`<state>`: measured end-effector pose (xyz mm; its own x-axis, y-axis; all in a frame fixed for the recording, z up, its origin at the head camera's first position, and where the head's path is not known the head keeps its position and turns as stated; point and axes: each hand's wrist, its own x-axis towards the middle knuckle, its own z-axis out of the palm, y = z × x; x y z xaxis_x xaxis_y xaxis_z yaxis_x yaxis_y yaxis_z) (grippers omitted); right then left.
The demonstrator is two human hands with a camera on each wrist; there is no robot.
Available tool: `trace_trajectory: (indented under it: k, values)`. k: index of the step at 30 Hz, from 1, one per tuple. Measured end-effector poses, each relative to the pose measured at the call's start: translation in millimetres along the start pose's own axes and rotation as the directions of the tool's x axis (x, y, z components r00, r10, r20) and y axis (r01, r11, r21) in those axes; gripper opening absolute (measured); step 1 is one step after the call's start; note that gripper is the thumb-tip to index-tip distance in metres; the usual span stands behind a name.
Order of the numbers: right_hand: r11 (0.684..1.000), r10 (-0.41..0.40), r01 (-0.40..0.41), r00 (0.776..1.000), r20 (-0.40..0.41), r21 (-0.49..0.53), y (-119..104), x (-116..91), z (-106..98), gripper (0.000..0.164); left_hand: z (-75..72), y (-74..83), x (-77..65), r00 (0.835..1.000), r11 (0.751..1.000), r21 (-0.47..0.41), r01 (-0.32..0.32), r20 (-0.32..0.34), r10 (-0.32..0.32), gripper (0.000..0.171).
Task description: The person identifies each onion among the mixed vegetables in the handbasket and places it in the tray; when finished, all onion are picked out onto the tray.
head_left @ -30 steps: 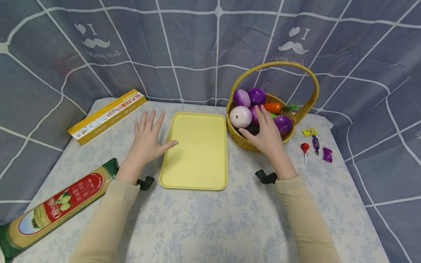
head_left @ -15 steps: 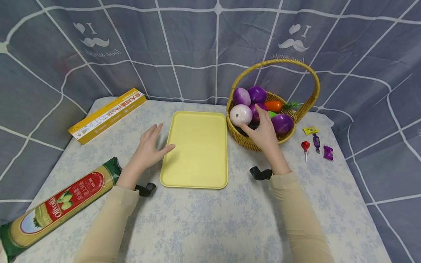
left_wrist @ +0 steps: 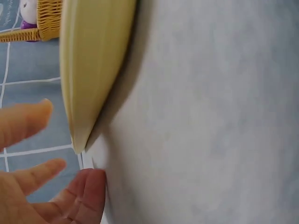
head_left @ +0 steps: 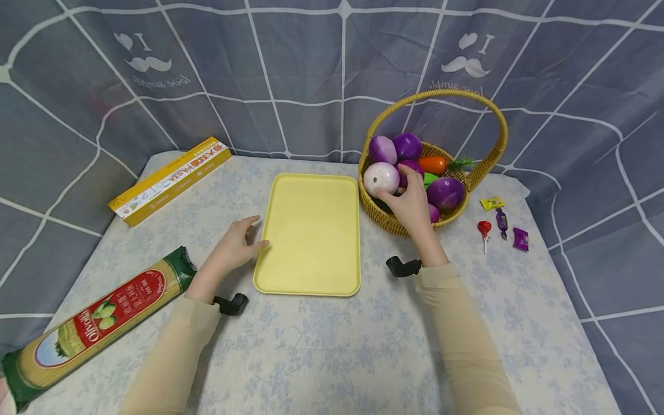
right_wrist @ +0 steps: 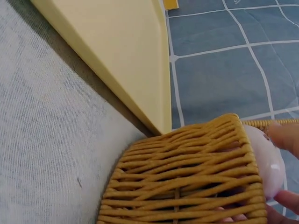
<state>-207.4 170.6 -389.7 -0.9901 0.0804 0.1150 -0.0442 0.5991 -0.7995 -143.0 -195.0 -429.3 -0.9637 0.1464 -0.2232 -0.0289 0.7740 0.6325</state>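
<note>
In the head view my right hand [head_left: 412, 208] reaches into the wicker basket [head_left: 386, 222]. Its thumb and fingers pinch a white-and-purple onion [head_left: 381, 177] at the basket's left side. From the right wrist, the onion [right_wrist: 267, 163] shows between thumb and fingers, partly behind the basket's woven wall [right_wrist: 187, 177]. My left hand [head_left: 232, 245] is beside the left edge of a yellow tray [head_left: 311, 236], fingers loosely bent and holding nothing. In the left wrist view its thumb and fingers stand apart close to the tray's corner [left_wrist: 96, 70].
Other purple onions [head_left: 446, 193] and a carrot [head_left: 433, 165] fill the basket, whose tall handle [head_left: 446, 92] arches over them. Wrapped candies [head_left: 521, 238] and a red lollipop [head_left: 485, 229] lie right. On the left are a pasta box [head_left: 171, 180] and a spaghetti bag [head_left: 104, 323].
My right hand has moved slightly left and its fingers have closed on the white-and-purple onion. My left hand has come lower and nearer me, its spread fingers now bent.
</note>
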Motion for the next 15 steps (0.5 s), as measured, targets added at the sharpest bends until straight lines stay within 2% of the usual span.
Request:
trace_trajectory:
  k: [3, 7, 15]
  values:
    - [1.000, 0.022, -0.021, 1.000, -0.017, 0.018, -1.9, 2.0, 1.9, 0.078, 2.3, -2.3, 0.6, 1.000, 1.000, -0.025, -0.018, 0.018, 0.018, 0.067]
    - [0.999, 0.043, -0.042, 0.998, -0.038, 0.020, -4.1, 4.5, 4.8, 0.076, 4.4, -4.6, 1.1, 0.999, 0.998, -0.049, -0.040, 0.009, 0.040, 0.061]
    - [0.998, 0.048, -0.045, 0.996, -0.078, 0.031, -5.1, 4.9, 9.0, 0.065, 9.0, -3.8, 0.9, 1.000, 0.998, -0.065, 0.017, -0.009, -0.018, 0.056]
